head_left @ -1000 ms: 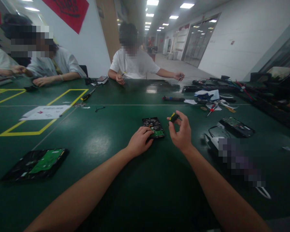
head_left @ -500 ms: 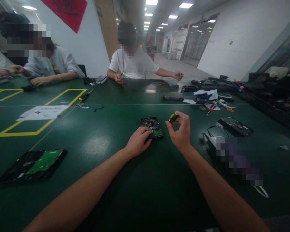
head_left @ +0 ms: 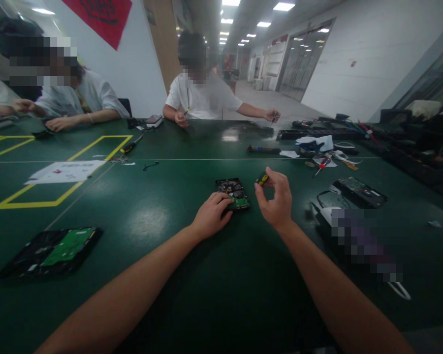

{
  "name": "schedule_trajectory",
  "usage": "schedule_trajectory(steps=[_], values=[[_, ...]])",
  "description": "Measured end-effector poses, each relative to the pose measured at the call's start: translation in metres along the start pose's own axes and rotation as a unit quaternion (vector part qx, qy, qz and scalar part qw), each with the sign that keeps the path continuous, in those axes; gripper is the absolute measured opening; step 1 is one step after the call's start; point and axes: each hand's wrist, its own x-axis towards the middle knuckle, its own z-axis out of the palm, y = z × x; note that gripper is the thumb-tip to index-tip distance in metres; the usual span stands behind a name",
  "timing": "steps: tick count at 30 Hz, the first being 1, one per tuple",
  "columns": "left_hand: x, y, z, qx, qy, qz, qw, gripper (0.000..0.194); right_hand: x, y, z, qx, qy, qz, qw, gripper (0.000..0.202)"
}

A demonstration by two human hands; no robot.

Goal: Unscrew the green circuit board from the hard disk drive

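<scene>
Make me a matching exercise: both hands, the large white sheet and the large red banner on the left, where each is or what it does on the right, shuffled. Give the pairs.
Column one
1. left hand
2. right hand
3. large white sheet
4. large red banner

Column two
A. overlapping a yellow outline
B. up on the wall
C. touching a hard drive
D. gripping a black-and-yellow handle

Pairs: 1-C, 2-D, 3-A, 4-B
</scene>
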Motion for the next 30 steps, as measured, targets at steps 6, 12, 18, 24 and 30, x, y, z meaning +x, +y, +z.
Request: schedule_trajectory(steps=[6,12,18,24,30], values=[[0.0002,0.0014,-0.0008,0.002,0.000,0.000,1.000,0.035,-0.0006,-0.0026,0.0019,0.033,0.011,0.035,0.999,0.053],[0.0001,0.0018,0.0001,0.001,0.007,0.002,1.000,0.034,-0.0033,-0.0002,0.0051,0.039,-0.007,0.054,0.998,0.055],[0.0002,0.0025,-0.0006,-0.002,0.004,0.002,1.000,0.033,-0.0046,0.0022,0.0063,0.023,-0.007,0.032,0.999,0.059],[0.0001,0.0024,-0.0026,-0.003,-0.002,0.002,1.000,0.035,-0.0039,0.0052,0.0064,0.014,0.019,0.034,0.999,0.059],[-0.0008,0.0010,-0.0007,-0.003,0.006,0.003,1.000,0.036,-0.0038,0.0028,0.0062,-0.005,0.004,0.015,1.000,0.056]])
